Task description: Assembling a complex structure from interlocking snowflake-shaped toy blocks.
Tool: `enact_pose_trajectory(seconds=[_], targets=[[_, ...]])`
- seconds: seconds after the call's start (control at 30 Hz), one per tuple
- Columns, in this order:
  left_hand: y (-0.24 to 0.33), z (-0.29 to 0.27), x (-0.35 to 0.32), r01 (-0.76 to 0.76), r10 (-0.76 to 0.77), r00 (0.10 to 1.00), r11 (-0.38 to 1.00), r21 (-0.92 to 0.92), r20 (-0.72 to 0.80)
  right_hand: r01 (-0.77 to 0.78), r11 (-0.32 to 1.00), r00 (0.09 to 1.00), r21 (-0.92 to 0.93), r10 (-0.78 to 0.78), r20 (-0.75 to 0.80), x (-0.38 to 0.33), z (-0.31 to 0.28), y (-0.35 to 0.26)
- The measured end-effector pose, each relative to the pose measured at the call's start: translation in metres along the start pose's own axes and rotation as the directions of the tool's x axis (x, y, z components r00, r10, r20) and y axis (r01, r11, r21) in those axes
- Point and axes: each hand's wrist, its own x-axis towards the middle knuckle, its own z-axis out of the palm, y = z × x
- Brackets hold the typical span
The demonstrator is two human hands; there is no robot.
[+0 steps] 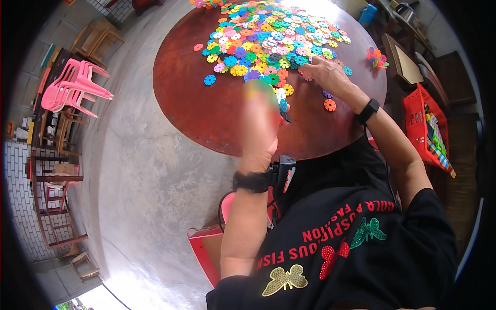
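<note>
— What is on the round brown table [206, 111]?

— A broad heap of plastic snowflake discs [274, 36] in many colours covers its far half. A few strays lie off the heap: a blue disc [209, 80] on the heap's left near side, an orange disc [329, 105] nearer the table's near rim, just beside the right wrist.

— And the right hand?

— The right hand [326, 74] lies palm down at the near right edge of the heap, fingers spread over the discs and touching them. Whether it pinches one, I cannot tell; the fingertips are hidden among the pieces. A black watch [368, 111] sits on that wrist.

— The left hand?

— The left hand [260, 121] is raised above the table's near half, blurred, fingers curled around a small joined cluster of discs [281, 101]; white, teal and green pieces show at its upper right edge. A black wrist strap [253, 182] circles that wrist.

— Anything around the table?

— Left of the table, well apart, stands a stack of pink plastic chairs [75, 85] on the concrete floor. Right of the table, a red basket [423, 129] holds packets. A little built cluster of discs [377, 57] rests at the table's right rim.
</note>
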Motion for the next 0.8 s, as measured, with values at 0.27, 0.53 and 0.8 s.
enact_pose_trajectory(seconds=[0.27,0.53,0.8], targets=[[0.008,0.007,-0.005,0.001,-0.001,1.0,1.0,-0.007,0.007,-0.046,0.999,0.999,0.007,0.046,0.021,-0.001,0.0,-0.006],[0.01,0.009,-0.006,-0.001,0.001,1.0,1.0,-0.019,0.0,-0.041,0.999,0.999,-0.028,0.041,-0.027,-0.001,-0.004,-0.007],[0.008,0.009,-0.008,-0.033,0.033,0.999,0.999,-0.032,-0.004,0.099,0.979,0.995,0.177,-0.091,-0.051,-0.02,-0.048,-0.036]])
